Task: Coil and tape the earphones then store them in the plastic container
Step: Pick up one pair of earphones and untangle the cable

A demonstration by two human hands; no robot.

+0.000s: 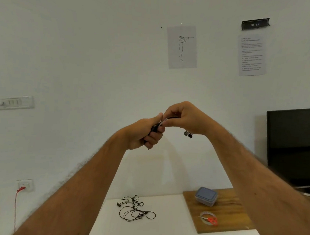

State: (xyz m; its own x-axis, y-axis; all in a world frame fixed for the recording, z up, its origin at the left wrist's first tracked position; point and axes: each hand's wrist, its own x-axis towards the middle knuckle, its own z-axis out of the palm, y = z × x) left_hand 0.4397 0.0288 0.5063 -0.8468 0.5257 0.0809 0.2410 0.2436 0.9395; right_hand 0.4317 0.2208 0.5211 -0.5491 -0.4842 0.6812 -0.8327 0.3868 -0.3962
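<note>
Both hands are raised in front of the wall, well above the table. My left hand [146,135] grips a coiled black earphone bundle [154,129], its plug end poking out below the fist. My right hand [184,117] pinches the cable at the top of the coil, and the two earbuds [188,134] dangle under it. A tangle of loose black earphones [136,209] lies on the white table [161,232]. The plastic container [206,196] with a blue-grey lid on sits on a wooden board [230,209].
A roll of clear tape [208,217] and small red scissors [212,220] lie on the board in front of the container. A black monitor [294,144] stands at the right. A red cable [16,205] hangs from a wall socket at the left.
</note>
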